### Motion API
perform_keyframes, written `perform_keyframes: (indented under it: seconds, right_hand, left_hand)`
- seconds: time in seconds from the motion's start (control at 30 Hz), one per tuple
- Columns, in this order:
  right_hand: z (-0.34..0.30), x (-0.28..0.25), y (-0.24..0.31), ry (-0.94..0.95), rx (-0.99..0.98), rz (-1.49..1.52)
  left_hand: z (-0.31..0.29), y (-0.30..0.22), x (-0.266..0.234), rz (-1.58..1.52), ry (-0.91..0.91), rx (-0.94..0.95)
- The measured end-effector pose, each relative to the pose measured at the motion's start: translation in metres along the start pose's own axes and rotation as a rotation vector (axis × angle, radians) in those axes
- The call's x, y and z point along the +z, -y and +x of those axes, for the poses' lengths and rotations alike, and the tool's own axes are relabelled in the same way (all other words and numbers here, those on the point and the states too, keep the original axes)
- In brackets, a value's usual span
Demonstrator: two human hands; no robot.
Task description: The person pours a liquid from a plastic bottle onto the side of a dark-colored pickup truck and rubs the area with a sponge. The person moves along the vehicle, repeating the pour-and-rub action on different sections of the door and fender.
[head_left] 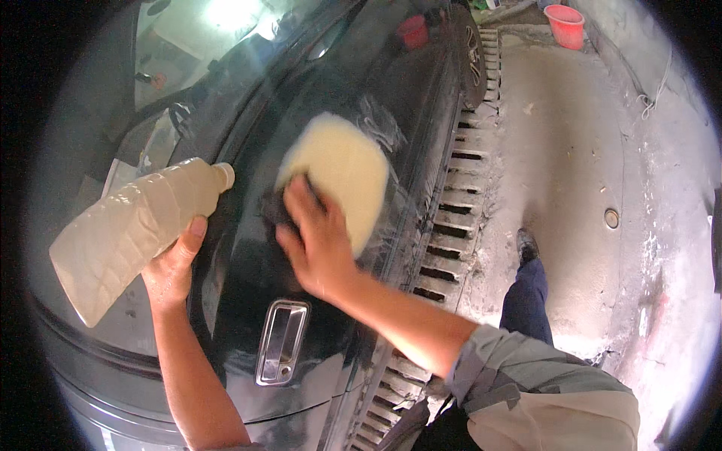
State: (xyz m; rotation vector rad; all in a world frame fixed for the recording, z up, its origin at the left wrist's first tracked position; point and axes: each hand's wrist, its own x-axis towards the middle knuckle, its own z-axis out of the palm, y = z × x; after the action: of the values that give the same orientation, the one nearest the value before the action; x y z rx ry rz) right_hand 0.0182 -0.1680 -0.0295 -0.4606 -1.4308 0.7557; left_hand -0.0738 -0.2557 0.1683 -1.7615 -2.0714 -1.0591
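Observation:
My left hand [177,259] grips a large clear plastic bottle [135,229] of cloudy, pale liquid, tilted with its white cap toward the car door. The dark car door [248,263] carries a smooth, pale yellow, rounded patch [346,165]. At the patch's near left edge, my right hand [320,240] presses a dark pad [278,207] against the door. My fingers cover much of the pad, and its exact kind cannot be made out. A chrome door handle [282,343] lies nearer to me, below the right hand.
A slotted drain grating [447,225] runs along the car's side. To its right is a concrete floor [571,135], where my dark shoe [528,246] stands. A red bucket [565,28] sits at the far right by the wall, and a car wheel [472,64] is at the far end.

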Motion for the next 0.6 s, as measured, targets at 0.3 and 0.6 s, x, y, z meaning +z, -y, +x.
perform_keyframes:
  seconds: [0.3,0.6]
  right_hand:
    - [0.111,0.004,-0.050,-0.183,0.037,0.007]
    - [0.049,-0.001,-0.022,-0.138,-0.129,-0.012]
  left_hand:
    - [0.000,0.009,-0.007,-0.062,-0.060,-0.008]
    - [0.000,0.014,-0.004,-0.092,-0.071,-0.018]
